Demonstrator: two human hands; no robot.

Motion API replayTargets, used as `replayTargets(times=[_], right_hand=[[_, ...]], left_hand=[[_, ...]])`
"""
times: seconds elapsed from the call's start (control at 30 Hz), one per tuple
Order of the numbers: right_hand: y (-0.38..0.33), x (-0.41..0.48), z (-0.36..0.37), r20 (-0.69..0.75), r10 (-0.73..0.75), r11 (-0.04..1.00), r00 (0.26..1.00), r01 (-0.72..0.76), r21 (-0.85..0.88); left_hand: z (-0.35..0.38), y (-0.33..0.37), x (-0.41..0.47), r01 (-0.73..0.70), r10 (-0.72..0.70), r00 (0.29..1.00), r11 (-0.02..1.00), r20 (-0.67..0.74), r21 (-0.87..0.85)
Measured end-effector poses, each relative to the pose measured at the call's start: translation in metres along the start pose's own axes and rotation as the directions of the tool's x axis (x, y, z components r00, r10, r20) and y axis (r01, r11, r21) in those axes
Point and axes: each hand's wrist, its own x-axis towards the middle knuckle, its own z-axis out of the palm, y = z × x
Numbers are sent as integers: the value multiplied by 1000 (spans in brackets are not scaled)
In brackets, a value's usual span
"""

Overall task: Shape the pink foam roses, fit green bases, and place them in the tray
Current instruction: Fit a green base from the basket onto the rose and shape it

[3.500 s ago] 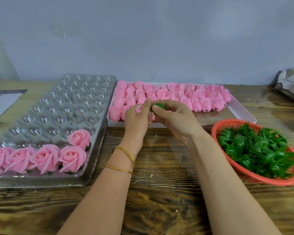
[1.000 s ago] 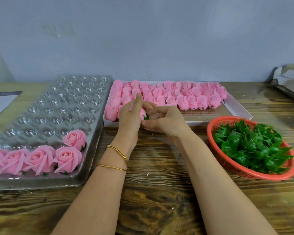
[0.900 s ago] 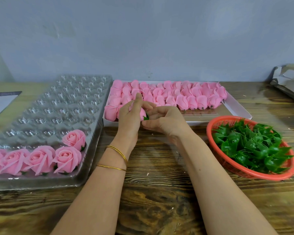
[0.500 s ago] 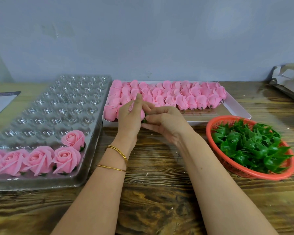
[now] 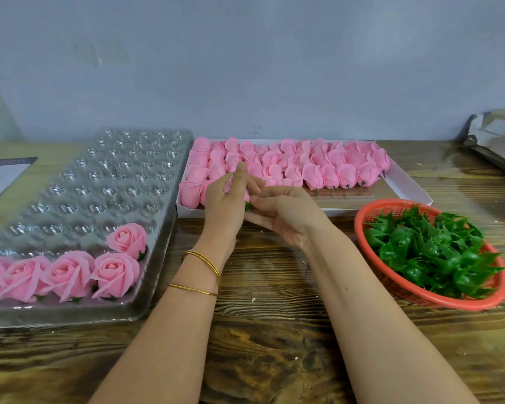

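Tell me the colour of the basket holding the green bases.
The basket is orange-red, clearest in the head view.

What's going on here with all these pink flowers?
A person is assembling foam roses at a wooden table. The left hand holds a pink rose while the right hand pinches a green base against its underside. Finished roses fill the near row of the clear tray on the left, with one more behind them. Unshaped buds wait in the white box, and spare bases fill the red basket on the right.
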Motion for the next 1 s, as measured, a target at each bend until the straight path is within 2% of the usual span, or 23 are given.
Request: replayTargets(times=[0.23, 0.43, 0.8, 1.0], right_hand=[[-3, 2, -5, -19, 64, 998, 998, -64, -2], [-3, 1, -5, 20, 85, 996, 996, -85, 31], [1, 1, -7, 32, 65, 998, 997, -65, 4], [-1, 1, -9, 81, 62, 995, 995, -67, 68]], left_hand=[[-2, 4, -3, 22, -21, 999, 1000, 30, -22], [-3, 8, -3, 52, -51, 998, 998, 26, -35], [-4, 9, -3, 87, -83, 994, 995, 69, -52], [-4, 12, -3, 124, -120, 991, 988, 50, -86]])
